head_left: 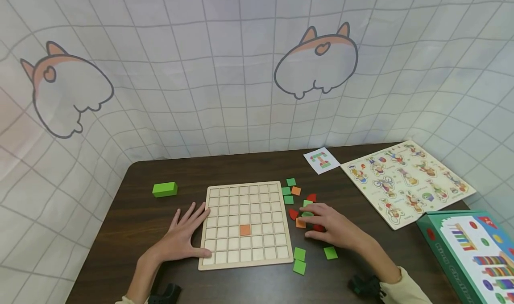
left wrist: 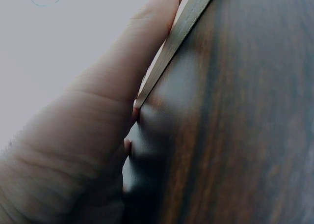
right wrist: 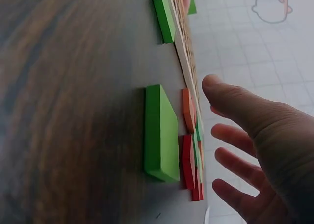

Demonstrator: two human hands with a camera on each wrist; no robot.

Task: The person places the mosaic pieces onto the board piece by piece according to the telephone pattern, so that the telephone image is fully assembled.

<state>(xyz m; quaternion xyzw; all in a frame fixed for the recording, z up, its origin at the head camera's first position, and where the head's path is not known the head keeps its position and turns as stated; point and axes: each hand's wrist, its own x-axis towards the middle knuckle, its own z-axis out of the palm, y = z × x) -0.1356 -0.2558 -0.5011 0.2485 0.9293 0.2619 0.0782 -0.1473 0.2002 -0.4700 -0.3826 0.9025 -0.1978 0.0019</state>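
A pale wooden grid board [head_left: 270, 253] lies on the dark table, with one orange square tile [head_left: 245, 230] in a cell. My left hand [head_left: 185, 238] rests at its left side, fingers spread, thumb on the lower left corner. In the left wrist view the thumb [left wrist: 113, 81] runs along the board's edge. Over the loose pieces right of the board hovers my right hand [head_left: 337, 226], its fingers apart and holding nothing. Beneath its fingers are an orange square [head_left: 300, 223], a red piece [head_left: 319, 228] and green pieces. A green square [right wrist: 162, 135] lies closest in the right wrist view.
Green squares [head_left: 299, 267] lie by the board's lower right corner, more tiles [head_left: 288, 199] by its upper right. A pattern card [head_left: 322, 160], a picture puzzle board [head_left: 407, 181] and a game box [head_left: 474, 255] are farther right. A green block [head_left: 164, 189] lies at the left.
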